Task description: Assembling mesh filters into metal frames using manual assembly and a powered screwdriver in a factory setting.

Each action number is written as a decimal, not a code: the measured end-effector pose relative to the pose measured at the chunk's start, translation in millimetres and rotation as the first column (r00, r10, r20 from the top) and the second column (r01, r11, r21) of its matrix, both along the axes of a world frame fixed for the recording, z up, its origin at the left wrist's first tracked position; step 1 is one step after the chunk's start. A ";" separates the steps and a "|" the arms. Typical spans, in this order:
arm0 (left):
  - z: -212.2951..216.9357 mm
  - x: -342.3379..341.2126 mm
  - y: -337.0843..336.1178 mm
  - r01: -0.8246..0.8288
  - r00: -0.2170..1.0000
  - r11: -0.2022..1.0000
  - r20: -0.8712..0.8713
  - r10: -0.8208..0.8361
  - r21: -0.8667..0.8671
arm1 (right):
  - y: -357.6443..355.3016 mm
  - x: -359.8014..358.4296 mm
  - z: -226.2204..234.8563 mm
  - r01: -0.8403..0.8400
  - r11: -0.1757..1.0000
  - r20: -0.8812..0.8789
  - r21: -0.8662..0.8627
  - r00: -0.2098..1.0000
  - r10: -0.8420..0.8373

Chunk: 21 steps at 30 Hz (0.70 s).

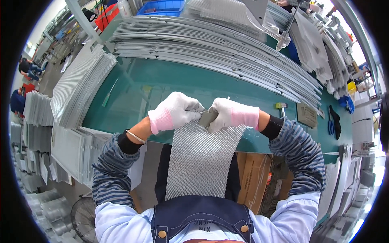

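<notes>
A grey metal mesh sheet [200, 160] hangs from the near edge of the green workbench [162, 85] down to my lap. Both my hands wear white gloves with pink cuffs. My left hand [174, 111] grips the sheet's top edge from the left. My right hand [229, 113] grips it from the right. Between the two hands sits a small flat grey metal piece [208, 117], held against the mesh edge by both.
A long fanned stack of grey metal frames [210, 48] lies across the far bench. Mesh sheet piles [79, 87] stand at left. A green-handled screwdriver [108, 95], a small hammer [281, 107], a grey block [306, 115] and blue scissors [331, 125] lie on the bench. A cardboard box [255, 178] sits below.
</notes>
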<state>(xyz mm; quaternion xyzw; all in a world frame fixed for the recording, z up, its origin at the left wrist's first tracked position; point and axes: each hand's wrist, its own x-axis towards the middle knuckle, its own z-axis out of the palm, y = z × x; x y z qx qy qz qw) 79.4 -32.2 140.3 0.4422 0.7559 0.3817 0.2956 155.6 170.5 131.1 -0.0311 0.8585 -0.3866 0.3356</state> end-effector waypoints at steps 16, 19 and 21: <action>-14.9 -6.7 1.2 -0.002 0.999 0.999 -0.038 0.003 0.049 | -3.5 0.1 -7.9 -0.040 0.999 -0.073 0.010 0.997 0.040; -14.0 -11.6 -6.2 -0.008 0.999 0.996 -0.048 0.013 0.094 | -6.5 -2.7 -5.1 0.002 0.994 -0.020 -0.106 1.000 -0.004; -10.1 -12.1 -5.9 0.054 0.998 0.988 -0.045 -0.049 0.142 | -6.7 -4.7 6.0 -0.007 0.992 0.028 -0.128 1.000 0.011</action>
